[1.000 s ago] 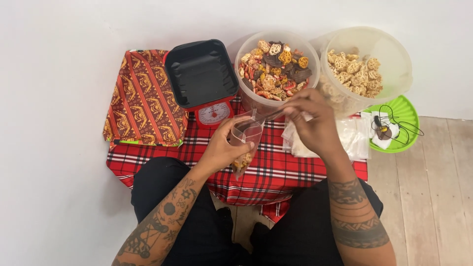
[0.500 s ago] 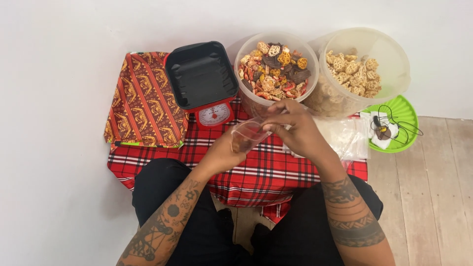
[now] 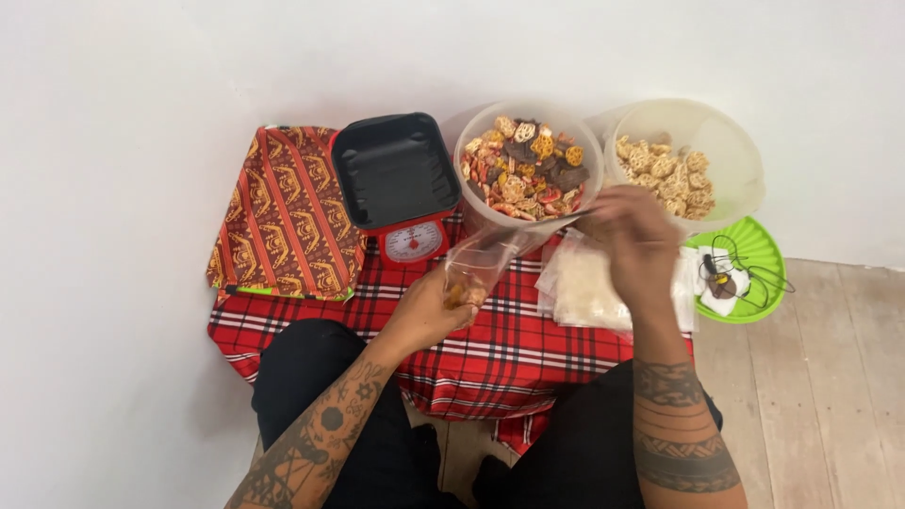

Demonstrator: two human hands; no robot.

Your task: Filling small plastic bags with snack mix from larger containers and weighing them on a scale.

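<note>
My left hand [image 3: 426, 316] grips a clear snack bag [image 3: 474, 268], fingers clamped around it above the red plaid cloth [image 3: 528, 349]. At one o'clock my right hand [image 3: 633, 236] hovers, blurred, grip unclear, beside the mixed-snack tub [image 3: 528, 170].

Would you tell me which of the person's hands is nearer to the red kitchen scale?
Left. The left hand holds a small clear bag just below-right of the scale; the right hand is farther right, by the mixed-snack tub.

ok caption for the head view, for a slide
Left hand holds a clear bag while right hand reaches the mixed-snack tub.
</note>
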